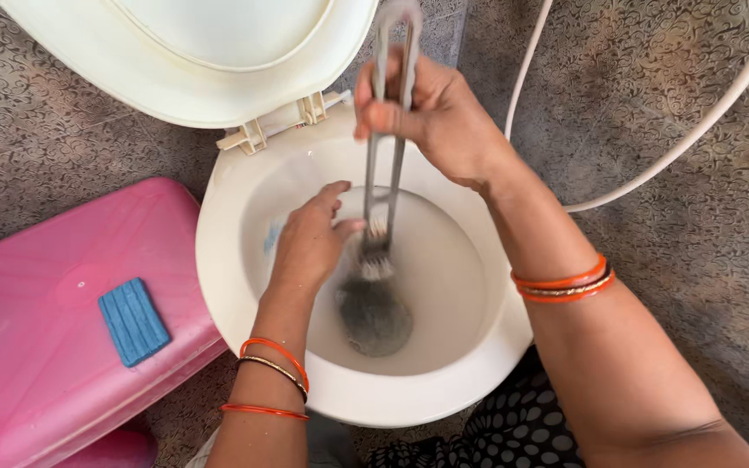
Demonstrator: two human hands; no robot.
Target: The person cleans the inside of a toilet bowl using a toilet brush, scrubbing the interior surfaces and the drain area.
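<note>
– Two hands on it. Right hand (435,113) up high, fingers wrapped shut round the looped grey handle of the toilet brush (387,147). Left hand (309,243) down inside the toilet bowl (218,251), fingers half curled, thumb against the brush neck just above the bristles (376,260). Can't tell whether pinching it or only steadying.

– Brush position?

– Near upright, head low in the bowl, bristles just over the grey water (374,321) at the bottom.

– Progress?

– Looks mid-scrub, by my read. Seat and lid (192,52) up. Upper bowl wall white, no obvious marks. Murky at the drain, so probably unflushed. Faint blue patch on the left wall, behind the left hand; could be cleaner, can't confirm.

– Left to do?

– Likely the lower bowl and a rinse. Under the rim: hidden, no call.

– Other kit?

– Blue sponge (133,321) lying untouched on the pink plastic tub (36,347), beside the bowl. White hose (695,130) across the floor, well apart from both hands.
</note>
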